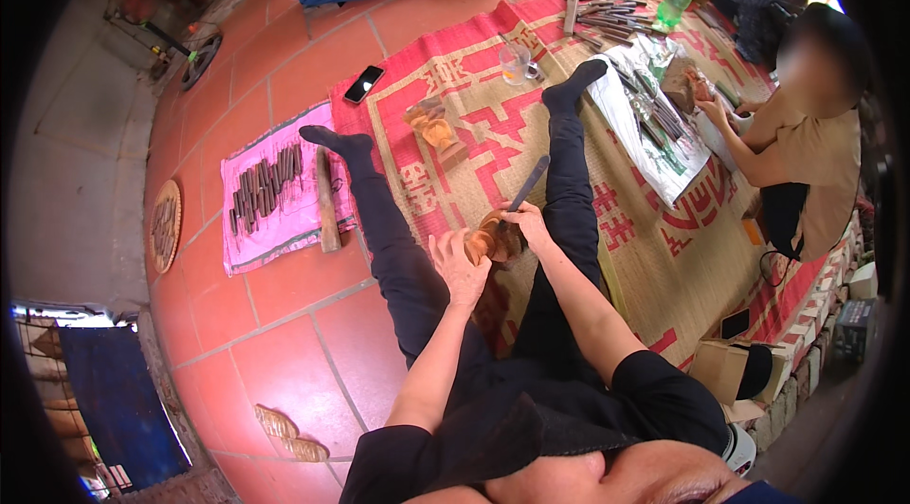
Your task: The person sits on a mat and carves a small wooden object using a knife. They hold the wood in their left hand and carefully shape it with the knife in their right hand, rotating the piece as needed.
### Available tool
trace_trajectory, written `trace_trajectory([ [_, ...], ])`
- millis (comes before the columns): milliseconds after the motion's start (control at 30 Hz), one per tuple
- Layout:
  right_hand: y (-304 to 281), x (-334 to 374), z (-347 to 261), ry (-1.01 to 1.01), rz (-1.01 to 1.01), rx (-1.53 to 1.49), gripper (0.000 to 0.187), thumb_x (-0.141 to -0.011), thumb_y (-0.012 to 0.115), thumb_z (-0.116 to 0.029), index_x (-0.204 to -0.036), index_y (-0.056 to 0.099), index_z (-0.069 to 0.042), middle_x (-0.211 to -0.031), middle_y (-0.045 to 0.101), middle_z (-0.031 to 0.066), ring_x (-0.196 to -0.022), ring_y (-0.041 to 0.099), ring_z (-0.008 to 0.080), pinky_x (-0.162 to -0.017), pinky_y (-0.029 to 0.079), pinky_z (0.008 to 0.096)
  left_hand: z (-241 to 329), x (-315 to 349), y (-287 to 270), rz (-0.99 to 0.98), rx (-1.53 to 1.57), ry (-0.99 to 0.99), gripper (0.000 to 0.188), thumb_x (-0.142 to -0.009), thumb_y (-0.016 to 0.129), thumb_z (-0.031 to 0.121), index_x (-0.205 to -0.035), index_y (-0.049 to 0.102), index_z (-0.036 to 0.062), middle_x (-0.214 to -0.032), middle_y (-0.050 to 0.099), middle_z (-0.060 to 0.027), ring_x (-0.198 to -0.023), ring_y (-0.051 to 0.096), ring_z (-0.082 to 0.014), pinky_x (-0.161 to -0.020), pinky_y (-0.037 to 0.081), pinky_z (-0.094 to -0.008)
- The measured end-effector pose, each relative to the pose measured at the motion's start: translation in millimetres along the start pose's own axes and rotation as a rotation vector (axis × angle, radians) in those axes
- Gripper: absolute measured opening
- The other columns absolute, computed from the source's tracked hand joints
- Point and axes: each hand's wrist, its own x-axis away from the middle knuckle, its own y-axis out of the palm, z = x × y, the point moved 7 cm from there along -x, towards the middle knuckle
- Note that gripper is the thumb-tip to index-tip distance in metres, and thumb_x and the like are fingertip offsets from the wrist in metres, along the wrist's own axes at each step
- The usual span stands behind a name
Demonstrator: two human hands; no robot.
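- Two hands on the job: left hand [462, 262] curled tight around the wooden carving [489, 240], bracing it over the lap btw the legs. Grip is pressed together on the wood, fingers wrapped.
- Right hand [527, 219] is pinched shut on the chisel [529, 183], handle sticking up and away, tip down at the carving's top.
- Looks like mid-carve to me, shaving detail w/ hand pressure. Next push prob needs the left hand holding firm and kept out of the blade's line.
- Further out: another carved figure [435, 129] standing on the red woven mat [474, 115], a glass [515, 63] and a phone [363, 83] near the mat's edge.
- On the tile floor [284, 314], a pink cloth [275, 191] w/ a row of chisels, wooden mallet [327, 201] beside it.
- Another person at right works over more tools on a silvery sheet [654, 115].
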Motion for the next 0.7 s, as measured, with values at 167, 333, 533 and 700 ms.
trace_trajectory([
  [167,-22,-6,7,0.037,0.206,-0.172,0.015,-0.076,0.073,-0.004,-0.089,0.067,0.0,-0.082,0.066,0.0032,-0.073,0.06,0.0138,-0.072,0.047,0.0264,8,-2,-1,-0.014,-0.001,0.023,0.06,-0.062,0.069,0.016,-0.119,0.054,0.0118,-0.123,0.043,-0.0112,-0.13,0.028,-0.0396,-0.112,0.024,-0.0513],
  [333,-5,-2,4,0.01,0.03,-0.07,0.015,-0.078,0.07,-0.005,-0.092,0.069,-0.002,-0.086,0.069,0.0051,-0.078,0.063,0.0145,-0.075,0.048,0.028,0,-1,1,0.032,-0.004,0.106,0.059,-0.061,0.069,0.018,-0.118,0.056,0.0125,-0.122,0.044,-0.0127,-0.13,0.029,-0.0402,-0.113,0.022,-0.0514],
  [533,-10,6,-7,0.064,0.198,-0.178,0.011,-0.078,0.07,-0.005,-0.089,0.066,-0.003,-0.083,0.065,0.0031,-0.077,0.059,0.0133,-0.075,0.044,0.0274,2,-1,5,-0.019,-0.067,0.047,0.064,-0.061,0.072,0.018,-0.122,0.052,0.0134,-0.128,0.042,-0.0096,-0.134,0.024,-0.0393,-0.111,0.025,-0.0502],
  [700,-6,5,-7,0.003,0.092,-0.13,0.013,-0.079,0.07,-0.008,-0.091,0.067,-0.002,-0.085,0.066,0.0025,-0.082,0.06,0.0126,-0.078,0.044,0.0264,0,0,6,-0.019,-0.041,0.063,0.065,-0.061,0.073,0.017,-0.122,0.051,0.0139,-0.128,0.042,-0.0086,-0.134,0.024,-0.0392,-0.111,0.024,-0.0506],
])
